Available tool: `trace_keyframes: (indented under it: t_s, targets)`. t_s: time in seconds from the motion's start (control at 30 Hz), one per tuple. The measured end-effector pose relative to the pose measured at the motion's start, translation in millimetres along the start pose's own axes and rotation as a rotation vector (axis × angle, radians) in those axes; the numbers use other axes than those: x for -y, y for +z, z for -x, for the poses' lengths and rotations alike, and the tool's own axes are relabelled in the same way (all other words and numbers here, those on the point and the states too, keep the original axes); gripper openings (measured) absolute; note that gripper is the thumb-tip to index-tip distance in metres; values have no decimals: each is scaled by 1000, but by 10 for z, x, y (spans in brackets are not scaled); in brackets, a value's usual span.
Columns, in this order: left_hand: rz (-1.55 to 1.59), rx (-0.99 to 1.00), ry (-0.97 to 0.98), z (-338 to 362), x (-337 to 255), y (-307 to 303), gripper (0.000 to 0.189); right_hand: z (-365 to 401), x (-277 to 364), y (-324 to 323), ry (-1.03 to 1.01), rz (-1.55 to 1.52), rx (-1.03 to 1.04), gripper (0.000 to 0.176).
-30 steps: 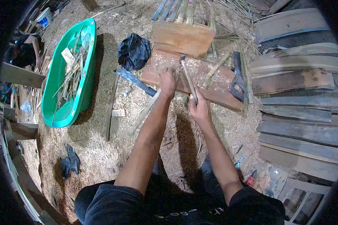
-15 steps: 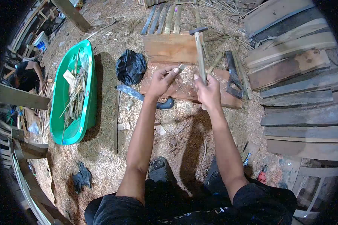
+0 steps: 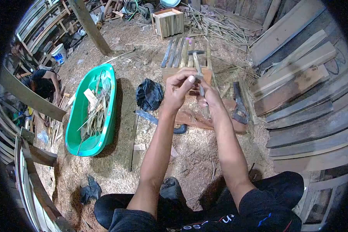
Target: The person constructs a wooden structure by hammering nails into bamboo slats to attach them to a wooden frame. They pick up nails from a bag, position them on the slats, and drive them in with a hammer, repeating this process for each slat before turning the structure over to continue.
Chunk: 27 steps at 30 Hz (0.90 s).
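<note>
"How far along are we?"

"Partway, we'd judge. Several slats [image 3: 174, 52] lie side by side, running back from the upright panel [image 3: 208, 73], with a wider gap before the one farthest right. Whether they're nailed, we cannot tell."

"And what's left?"

"That gap looks unfilled, though our hammer [image 3: 196, 57] hides part of it. We can't judge the panel's hidden sides either. The slatted crate [image 3: 173, 24] beyond stands apart from our work."

"Where's the hammer?"

"Raised over the reddish board [image 3: 189, 116], in front of the panel, its head up and away from us. Our right hand [image 3: 209, 96] has its fingers curled around the handle. Our left hand [image 3: 176, 92] is bent in close beside it, thumb and fingers drawn together; we cannot tell whether they pinch anything small or just touch the handle."

"So no blow is landing?"

"None that we can see. The saw [image 3: 240, 114] lies at the board's right end, out of our hands, and the machete [image 3: 147, 116] at its left, near the black bag [image 3: 149, 94]."
</note>
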<state>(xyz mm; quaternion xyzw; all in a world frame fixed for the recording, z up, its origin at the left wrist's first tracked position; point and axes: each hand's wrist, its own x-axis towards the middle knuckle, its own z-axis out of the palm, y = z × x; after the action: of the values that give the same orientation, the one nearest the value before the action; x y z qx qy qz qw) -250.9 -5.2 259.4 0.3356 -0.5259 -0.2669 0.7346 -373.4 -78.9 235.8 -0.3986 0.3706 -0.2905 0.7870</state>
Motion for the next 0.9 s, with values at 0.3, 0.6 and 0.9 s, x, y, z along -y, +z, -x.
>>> trace_keyframes:
  t_s: [0.3,0.6,0.9]
  targets:
    - [-319,120,360,-64,-129,137,19,-103,398,-94,-203,-98,173,18]
    - [-1050,-147,-72,-611,1677,-878,52,-638,540,-747,-226,103,-40,7]
    - [-1649,541,-380,-1028,2131,-926,71,-950,301,-1167,-155,59,-117,6]
